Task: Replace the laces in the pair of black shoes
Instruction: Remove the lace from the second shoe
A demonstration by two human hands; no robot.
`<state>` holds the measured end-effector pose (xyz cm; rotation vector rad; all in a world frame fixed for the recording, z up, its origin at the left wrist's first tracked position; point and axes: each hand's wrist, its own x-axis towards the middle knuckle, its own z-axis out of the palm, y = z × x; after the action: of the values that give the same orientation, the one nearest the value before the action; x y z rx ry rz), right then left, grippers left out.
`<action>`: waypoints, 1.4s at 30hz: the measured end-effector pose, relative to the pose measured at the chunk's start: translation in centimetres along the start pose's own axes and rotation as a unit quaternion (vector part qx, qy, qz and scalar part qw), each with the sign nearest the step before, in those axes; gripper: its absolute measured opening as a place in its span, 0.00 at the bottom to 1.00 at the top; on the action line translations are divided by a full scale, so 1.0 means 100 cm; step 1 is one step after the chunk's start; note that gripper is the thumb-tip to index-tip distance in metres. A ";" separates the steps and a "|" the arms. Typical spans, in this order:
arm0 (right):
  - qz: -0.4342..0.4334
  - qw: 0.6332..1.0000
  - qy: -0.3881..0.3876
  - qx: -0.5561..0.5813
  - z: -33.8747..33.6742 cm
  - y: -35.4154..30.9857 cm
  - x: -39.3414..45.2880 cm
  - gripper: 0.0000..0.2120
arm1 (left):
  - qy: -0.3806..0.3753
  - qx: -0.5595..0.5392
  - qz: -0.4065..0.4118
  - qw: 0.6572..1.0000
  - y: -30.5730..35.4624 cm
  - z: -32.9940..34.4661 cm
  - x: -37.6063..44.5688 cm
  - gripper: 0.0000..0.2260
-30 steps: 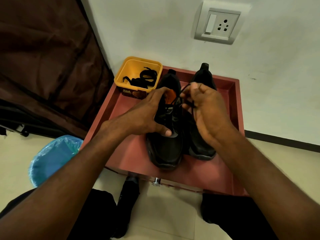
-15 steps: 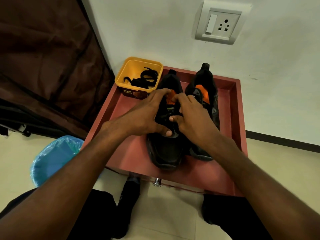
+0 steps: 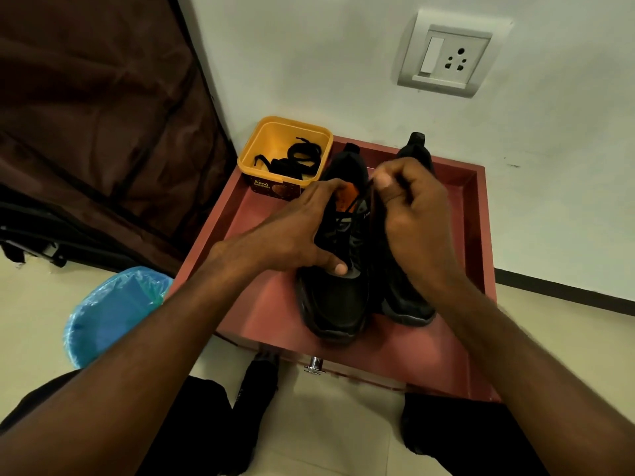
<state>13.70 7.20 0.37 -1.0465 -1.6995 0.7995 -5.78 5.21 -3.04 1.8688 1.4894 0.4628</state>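
Shoes, black, sit side by side in the red drawer (image 3: 481, 235), toes toward us. We see our left hand (image 3: 292, 231) wrapped over the left shoe (image 3: 338, 304), thumb pressed near the tongue, fingers curled round its upper. Our right hand (image 3: 417, 214) pinches the lace (image 3: 357, 204) between thumb and finger, drawing it up taut from the eyelets. Behind sits the yellow tub (image 3: 275, 139) holding loose black laces (image 3: 295, 158), touching the left shoe's heel end.
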 end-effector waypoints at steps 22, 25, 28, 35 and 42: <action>0.153 0.926 -0.287 -0.194 -0.029 -0.001 0.007 0.20 | 0.062 0.070 0.043 0.995 0.000 0.010 0.003 0.18; 0.121 0.935 -0.294 -0.160 -0.032 0.003 -0.003 0.16 | 0.104 0.035 0.026 0.994 0.003 0.012 0.004 0.10; 0.008 0.962 -0.199 -0.188 -0.028 0.016 -0.007 0.12 | 0.133 0.057 0.036 0.989 0.005 0.014 0.006 0.08; 0.007 0.869 -0.320 -0.377 -0.016 0.024 -0.014 0.51 | 0.173 0.075 0.075 0.979 0.009 0.017 0.004 0.03; 0.034 0.870 -0.307 -0.385 -0.018 0.021 -0.007 0.52 | 0.140 -0.159 -0.040 0.977 0.023 0.004 -0.004 0.10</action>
<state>16.13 7.55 -1.13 -1.4801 -2.6666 0.5091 -3.98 4.53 -1.61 1.5345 1.5562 0.8991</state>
